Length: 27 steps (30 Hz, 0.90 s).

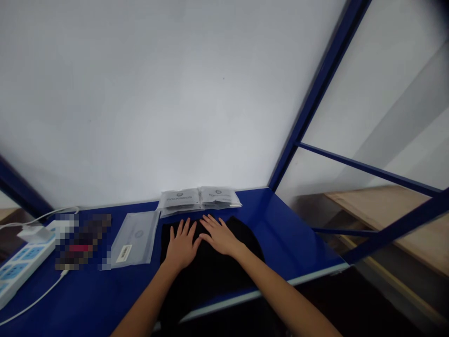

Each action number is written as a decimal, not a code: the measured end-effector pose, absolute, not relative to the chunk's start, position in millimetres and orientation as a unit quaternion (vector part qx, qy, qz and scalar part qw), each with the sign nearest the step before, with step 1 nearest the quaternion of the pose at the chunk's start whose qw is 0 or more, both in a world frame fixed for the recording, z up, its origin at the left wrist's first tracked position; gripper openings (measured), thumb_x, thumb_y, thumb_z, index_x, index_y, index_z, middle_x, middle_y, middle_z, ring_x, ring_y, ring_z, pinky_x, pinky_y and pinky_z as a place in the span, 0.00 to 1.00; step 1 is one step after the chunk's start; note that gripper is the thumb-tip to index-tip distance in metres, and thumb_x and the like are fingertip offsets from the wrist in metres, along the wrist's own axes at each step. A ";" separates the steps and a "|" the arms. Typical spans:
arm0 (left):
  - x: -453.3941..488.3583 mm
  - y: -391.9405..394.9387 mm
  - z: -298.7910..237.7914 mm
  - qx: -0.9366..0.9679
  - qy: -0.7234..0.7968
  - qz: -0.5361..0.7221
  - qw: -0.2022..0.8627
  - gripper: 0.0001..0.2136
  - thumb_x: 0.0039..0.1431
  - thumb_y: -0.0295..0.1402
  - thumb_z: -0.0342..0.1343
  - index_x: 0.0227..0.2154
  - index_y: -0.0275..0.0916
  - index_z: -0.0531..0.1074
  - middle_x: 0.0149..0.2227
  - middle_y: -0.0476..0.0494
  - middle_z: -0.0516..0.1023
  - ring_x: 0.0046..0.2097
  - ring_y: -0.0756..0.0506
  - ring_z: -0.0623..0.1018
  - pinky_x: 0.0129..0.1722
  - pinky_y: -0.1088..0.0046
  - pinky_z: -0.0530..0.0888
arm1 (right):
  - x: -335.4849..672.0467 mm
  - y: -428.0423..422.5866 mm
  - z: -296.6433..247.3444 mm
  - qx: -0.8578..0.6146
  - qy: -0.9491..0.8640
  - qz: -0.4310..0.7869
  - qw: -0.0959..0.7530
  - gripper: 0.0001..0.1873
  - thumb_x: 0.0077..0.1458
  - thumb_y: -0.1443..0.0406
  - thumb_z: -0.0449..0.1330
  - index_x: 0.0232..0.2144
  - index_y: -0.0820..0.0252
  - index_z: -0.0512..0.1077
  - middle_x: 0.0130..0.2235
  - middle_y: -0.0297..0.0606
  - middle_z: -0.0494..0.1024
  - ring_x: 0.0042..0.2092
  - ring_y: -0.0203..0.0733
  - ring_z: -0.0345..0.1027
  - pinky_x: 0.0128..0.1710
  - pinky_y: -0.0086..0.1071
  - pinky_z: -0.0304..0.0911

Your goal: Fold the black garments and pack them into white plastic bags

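Note:
A piece of black fabric [213,271] lies spread on the blue tabletop, part of it hanging over the front edge. Its exact kind cannot be made out. My left hand [181,247] rests flat on the cloth's left side, fingers spread. Beside it, my right hand [219,235] also lies flat on the fabric, fingers stretched out, the two thumbs close together. Just left of the cloth is a flat translucent bag [136,238] with a barcode label. Behind the hands, packed translucent bags [180,200] with printed lettering lie against the wall.
A white power strip [26,260] with blue sockets and a plugged-in charger [33,233] is at the left. A blurred-out object [84,241] with a white cable lies nearby. Blue metal posts [315,98] frame the table, and wooden boards [386,210] stand beyond at right.

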<state>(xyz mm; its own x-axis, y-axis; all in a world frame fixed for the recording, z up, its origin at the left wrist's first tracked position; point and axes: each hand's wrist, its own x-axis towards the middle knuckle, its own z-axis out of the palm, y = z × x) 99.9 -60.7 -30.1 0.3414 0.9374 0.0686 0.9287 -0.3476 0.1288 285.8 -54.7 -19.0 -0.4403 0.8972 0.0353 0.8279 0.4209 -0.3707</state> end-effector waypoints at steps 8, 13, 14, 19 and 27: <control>81.9 -39.2 -29.7 0.818 0.570 0.071 0.024 0.28 0.67 0.49 0.42 0.66 0.43 0.58 0.69 0.37 0.55 0.70 0.31 0.54 0.64 0.39 0.49 | 306.5 -43.4 -30.3 -0.552 -0.813 0.136 0.130 0.37 0.66 0.43 0.42 0.69 0.55 0.50 0.71 0.42 0.49 0.72 0.52 0.37 0.67 0.57 0.37; 80.9 -30.8 -28.3 0.822 0.565 0.067 0.032 0.30 0.67 0.50 0.41 0.66 0.41 0.57 0.70 0.36 0.54 0.70 0.31 0.52 0.64 0.39 0.49 | 336.6 -35.2 -30.5 -0.525 -0.824 0.127 0.169 0.31 0.68 0.49 0.44 0.67 0.54 0.56 0.70 0.43 0.53 0.71 0.47 0.40 0.68 0.51 0.42; 80.4 -30.1 -28.8 0.823 0.563 0.071 0.032 0.29 0.67 0.50 0.41 0.66 0.41 0.58 0.70 0.36 0.54 0.70 0.32 0.52 0.64 0.39 0.49 | 343.3 -34.5 -31.3 -0.526 -0.822 0.124 0.177 0.30 0.68 0.49 0.45 0.67 0.54 0.57 0.69 0.44 0.54 0.71 0.47 0.41 0.68 0.50 0.43; 77.5 -29.5 -32.7 0.826 0.556 0.082 0.037 0.29 0.68 0.49 0.40 0.66 0.40 0.58 0.70 0.35 0.54 0.71 0.32 0.51 0.65 0.39 0.49 | 366.5 -33.0 -36.5 -0.530 -0.815 0.100 0.213 0.27 0.69 0.53 0.47 0.64 0.56 0.61 0.68 0.44 0.59 0.70 0.47 0.48 0.67 0.49 0.47; 76.8 -35.3 -13.3 0.847 0.505 0.158 0.052 0.23 0.69 0.43 0.41 0.59 0.39 0.68 0.65 0.37 0.65 0.69 0.36 0.57 0.65 0.47 0.57 | 354.9 -45.1 -15.9 -0.502 -0.827 -0.014 0.253 0.19 0.68 0.63 0.47 0.53 0.57 0.74 0.56 0.46 0.74 0.58 0.50 0.66 0.59 0.48 0.60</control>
<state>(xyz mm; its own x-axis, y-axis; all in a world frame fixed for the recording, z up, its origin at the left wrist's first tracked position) 76.8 -35.3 -13.3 0.4404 0.8716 0.2151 0.8388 -0.4849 0.2476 354.9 -45.1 -15.9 -0.3684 0.8228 0.4329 0.8374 0.4959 -0.2299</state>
